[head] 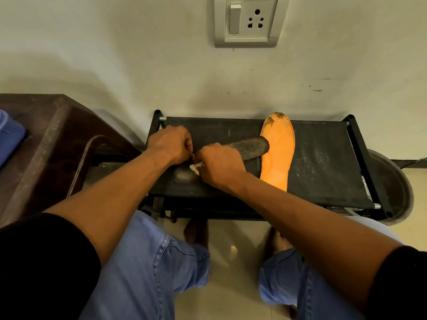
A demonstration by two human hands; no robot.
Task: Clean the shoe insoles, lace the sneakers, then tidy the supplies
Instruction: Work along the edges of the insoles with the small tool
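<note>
A dark grey insole (pixel 250 147) lies across the black fabric shelf (pixel 323 162), its toe end touching an orange insole (pixel 278 153) that lies lengthwise to the right. The dark insole's heel end (pixel 183 175) shows below my hands. My left hand (pixel 172 144) and my right hand (pixel 219 166) meet over the dark insole, both pinching a small white tissue (pixel 195 168) between them. How much of the tissue is bunched inside the fingers is hidden.
The shelf is the top of a black metal rack (pixel 360 158) against a pale wall with a switch socket (pixel 246 20). A dark wooden table (pixel 46 144) stands to the left. A round dark basin (pixel 392 188) sits right of the rack. My knees and bare feet are below.
</note>
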